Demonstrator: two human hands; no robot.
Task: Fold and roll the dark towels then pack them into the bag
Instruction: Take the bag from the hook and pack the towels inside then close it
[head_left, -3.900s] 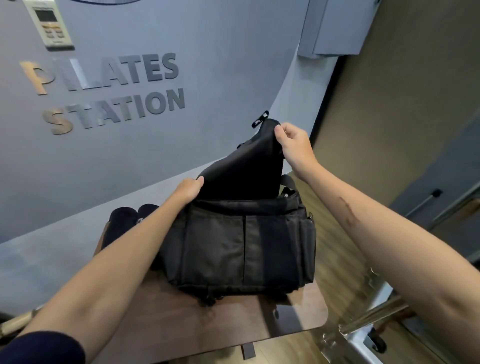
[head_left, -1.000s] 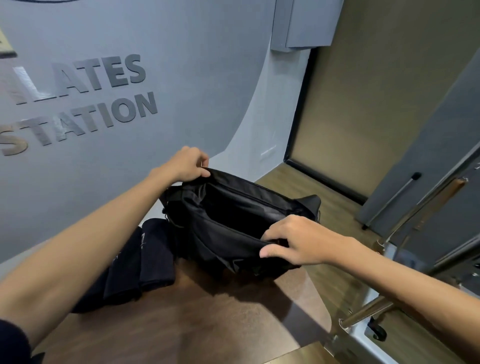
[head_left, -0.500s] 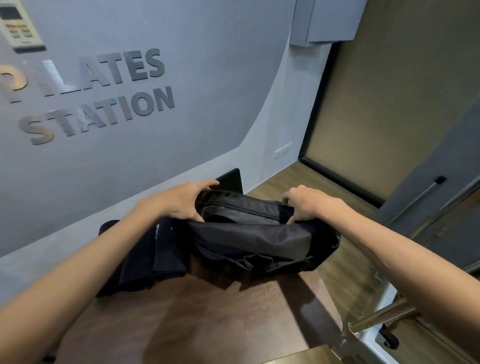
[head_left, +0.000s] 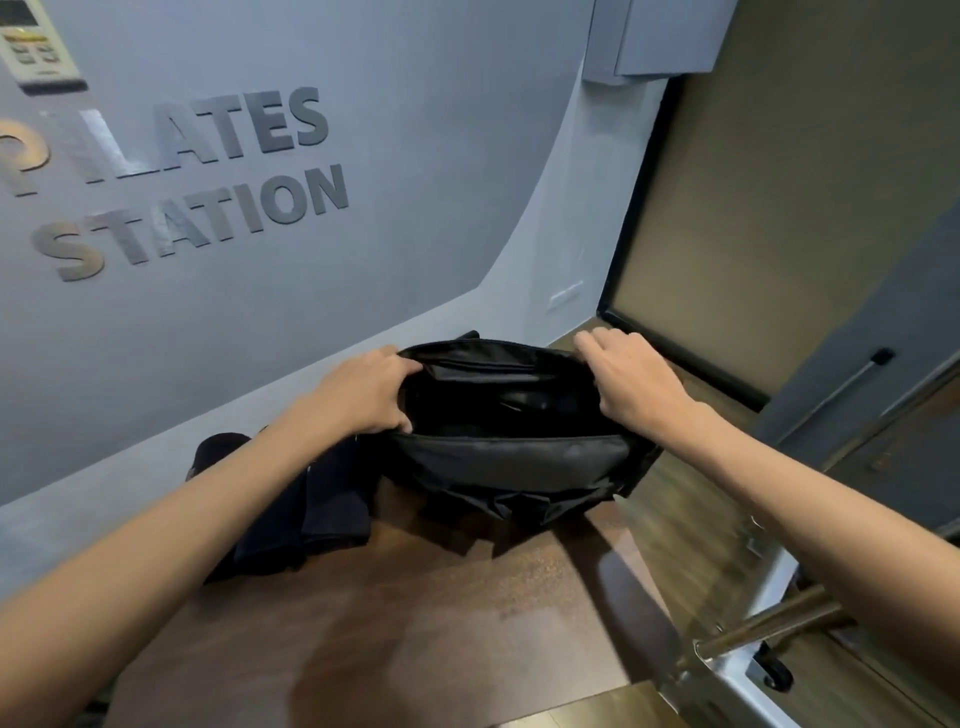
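A black fabric bag (head_left: 511, 462) lies at the far end of the brown wooden table (head_left: 389, 639), its mouth spread wide and its dark inside showing. My left hand (head_left: 366, 389) grips the left end of the bag's rim. My right hand (head_left: 631, 376) grips the right end of the rim. Rolled dark towels (head_left: 306, 509) lie side by side on the table just left of the bag, partly hidden behind my left forearm.
A grey wall with the letters PILATES STATION (head_left: 192, 182) rises right behind the table. A remote control (head_left: 34, 49) hangs on it at the top left. To the right the table ends above wooden flooring, with metal equipment bars and a small wheel (head_left: 774, 670) beside it.
The bag's flap, held up earlier, is now back and out of sight. Both hands have moved to the ends of the rim and pulled the mouth wider apart.
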